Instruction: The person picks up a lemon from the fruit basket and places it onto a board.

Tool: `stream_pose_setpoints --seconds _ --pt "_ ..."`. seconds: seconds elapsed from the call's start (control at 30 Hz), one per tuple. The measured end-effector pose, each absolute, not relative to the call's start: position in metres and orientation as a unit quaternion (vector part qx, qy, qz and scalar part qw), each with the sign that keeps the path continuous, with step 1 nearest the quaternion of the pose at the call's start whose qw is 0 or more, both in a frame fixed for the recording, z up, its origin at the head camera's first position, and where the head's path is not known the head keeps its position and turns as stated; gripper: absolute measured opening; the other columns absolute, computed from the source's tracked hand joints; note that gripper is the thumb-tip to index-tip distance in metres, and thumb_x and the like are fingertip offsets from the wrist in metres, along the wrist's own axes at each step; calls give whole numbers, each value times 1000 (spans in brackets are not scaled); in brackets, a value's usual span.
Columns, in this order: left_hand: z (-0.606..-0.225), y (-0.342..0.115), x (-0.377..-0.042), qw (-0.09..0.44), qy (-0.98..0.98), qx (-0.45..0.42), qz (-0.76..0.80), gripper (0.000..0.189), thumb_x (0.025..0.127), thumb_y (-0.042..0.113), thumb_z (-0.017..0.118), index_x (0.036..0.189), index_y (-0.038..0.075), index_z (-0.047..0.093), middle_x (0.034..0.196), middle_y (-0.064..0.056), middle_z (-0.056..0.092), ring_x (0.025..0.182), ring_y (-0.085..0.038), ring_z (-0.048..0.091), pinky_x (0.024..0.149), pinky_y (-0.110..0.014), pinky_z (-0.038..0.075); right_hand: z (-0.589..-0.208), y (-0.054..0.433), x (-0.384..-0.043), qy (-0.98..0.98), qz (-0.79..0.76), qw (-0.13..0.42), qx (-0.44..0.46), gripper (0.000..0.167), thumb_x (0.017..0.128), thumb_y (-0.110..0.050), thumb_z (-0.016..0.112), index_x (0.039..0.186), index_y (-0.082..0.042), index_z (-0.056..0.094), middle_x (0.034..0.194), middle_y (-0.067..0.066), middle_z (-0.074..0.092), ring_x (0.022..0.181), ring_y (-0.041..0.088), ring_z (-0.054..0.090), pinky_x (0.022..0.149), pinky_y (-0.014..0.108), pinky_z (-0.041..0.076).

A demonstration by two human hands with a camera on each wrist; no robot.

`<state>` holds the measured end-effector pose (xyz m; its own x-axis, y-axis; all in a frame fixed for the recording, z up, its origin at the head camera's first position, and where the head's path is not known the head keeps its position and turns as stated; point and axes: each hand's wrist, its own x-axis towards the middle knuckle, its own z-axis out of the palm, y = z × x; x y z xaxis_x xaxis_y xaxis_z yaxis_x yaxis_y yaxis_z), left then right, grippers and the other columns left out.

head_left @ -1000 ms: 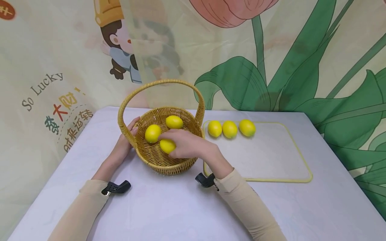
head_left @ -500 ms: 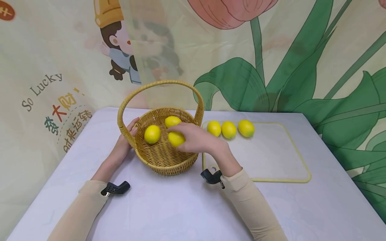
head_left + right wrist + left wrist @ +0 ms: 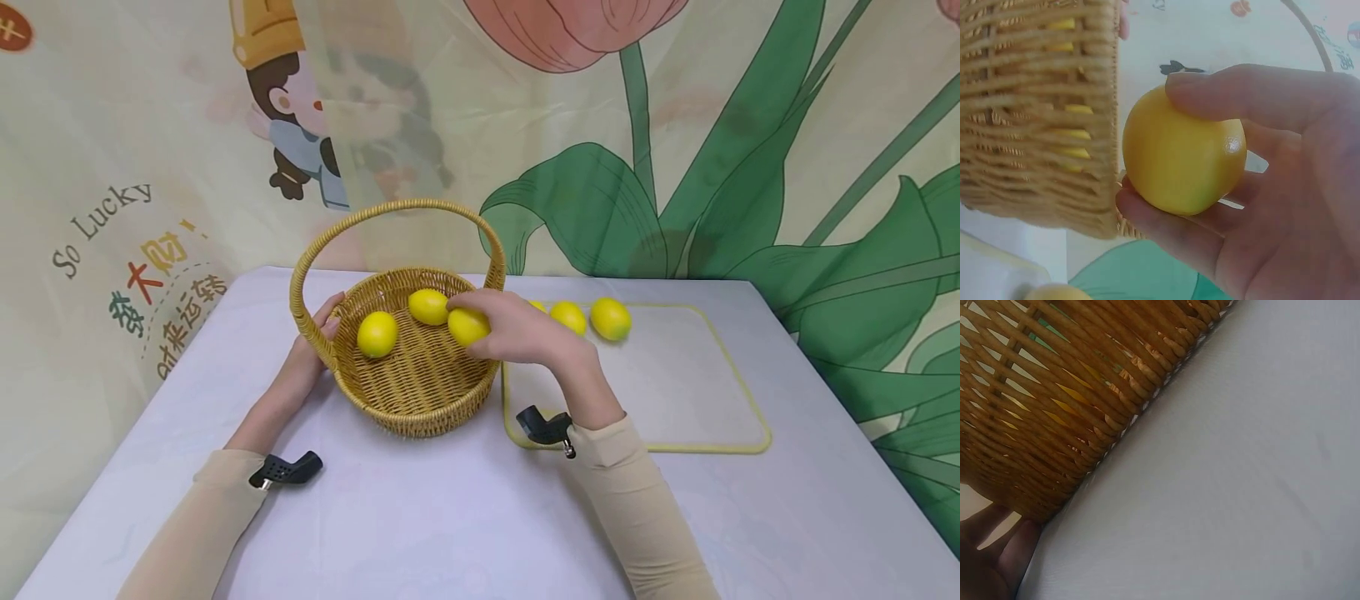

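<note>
**Right hand pinches a lemon at the wicker basket's right rim**

The right hand (image 3: 517, 329) grips a yellow lemon (image 3: 467, 328) between thumb and fingers, at the right rim of the wicker basket (image 3: 420, 422); whether the fruit is inside the opening or just above it is hard to tell. The left hand (image 3: 303, 358) touches the basket's left side, by the foot of the arched handle (image 3: 405, 205). Its fingertips meet the weave in the left wrist view, but how far they curl round cannot be told.

Two more lemons lie in the basket: a left lemon (image 3: 377, 334) near the left wall and a back lemon (image 3: 428, 307) towards the far wall, near the gripped one.

Beside the basket, on the right part of the white-covered table (image 3: 390, 525), lies a white cutting board (image 3: 675, 383) with a yellow border. Three lemons (image 3: 611, 319) line its far edge, starting at the far left corner; the right hand hides most of the leftmost and part of the middle one. Both arms wear beige sleeves (image 3: 637, 517) and black wrist cameras (image 3: 287, 472). Behind the table's far edge hangs a backdrop (image 3: 480, 125) printed with a pink tulip.
</note>
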<state>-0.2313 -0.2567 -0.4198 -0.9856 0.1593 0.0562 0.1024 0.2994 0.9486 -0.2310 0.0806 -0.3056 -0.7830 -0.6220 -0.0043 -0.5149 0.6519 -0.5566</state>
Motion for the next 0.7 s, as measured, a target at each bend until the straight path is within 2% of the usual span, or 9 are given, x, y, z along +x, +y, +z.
stream_pose_setpoints --seconds 0.13,0.37,0.53,0.63,0.7 --pt "-419 -256 -230 24 805 81 587 60 105 50 29 160 34 9 167 -3 21 151 -32 26 116 -60 26 -303 88 -233 902 -283 97 -312 61 82 -15 71 140 -23 55 141 -3 55 117 18 52 99 38 45" --pt "-411 -252 -225 25 809 80 582 61 105 51 29 160 34 10 167 -4 21 151 -32 27 115 -60 27 -301 102 -235 900 -309 106 -288 60 80 -13 71 137 -25 57 133 -4 58 111 19 54 93 38 47" --pt "-396 -246 -215 31 806 81 586 62 106 46 30 161 27 9 167 -9 20 151 -37 23 116 -64 23 -299 110 -235 896 -322 116 -283 62 79 -12 73 138 -23 57 136 -3 57 115 19 53 97 39 47" --pt "-401 -248 -219 28 808 80 583 62 106 46 30 161 28 9 167 -7 21 151 -35 24 116 -63 24 -297 115 -234 894 -329 122 -279 62 80 -12 73 138 -24 56 138 -4 57 117 19 53 97 39 48" --pt "-410 -252 -225 25 811 79 580 60 106 47 29 161 31 9 167 -5 21 151 -34 25 115 -63 25 -296 120 -235 894 -332 121 -275 60 80 -11 72 136 -25 57 135 -5 58 113 20 54 93 38 49"
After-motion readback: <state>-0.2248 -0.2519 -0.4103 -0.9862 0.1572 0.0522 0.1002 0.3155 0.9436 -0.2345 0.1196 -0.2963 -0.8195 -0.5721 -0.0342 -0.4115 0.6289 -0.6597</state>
